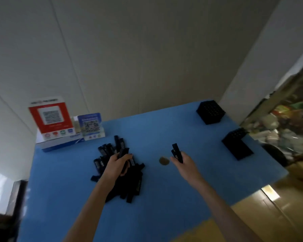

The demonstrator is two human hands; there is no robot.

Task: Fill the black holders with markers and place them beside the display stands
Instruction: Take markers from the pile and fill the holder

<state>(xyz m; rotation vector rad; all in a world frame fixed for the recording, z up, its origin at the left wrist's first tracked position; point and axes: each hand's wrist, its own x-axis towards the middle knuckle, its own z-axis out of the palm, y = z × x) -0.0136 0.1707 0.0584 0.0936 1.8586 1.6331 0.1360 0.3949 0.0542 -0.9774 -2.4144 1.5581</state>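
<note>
A heap of black markers [129, 182] lies on the blue table [164, 198], left of centre. My left hand [118, 164] is over the heap and grips a black marker there. My right hand [183, 161] is raised to the right of the heap and holds two black markers [176, 152] pointing up. Two black holders with rows of holes stand at the right: one at the far corner [210, 111], one nearer the right edge [236, 143]. Two display stands with QR codes, a red one [50, 117] and a blue one [91, 125], stand at the far left.
A small round brownish object [164, 161] lies on the table between my hands. The display stands rest on a white and blue box [59, 144]. Grey walls close the back and left. Cluttered shelves [283, 119] and cardboard [273, 215] are past the table's right edge.
</note>
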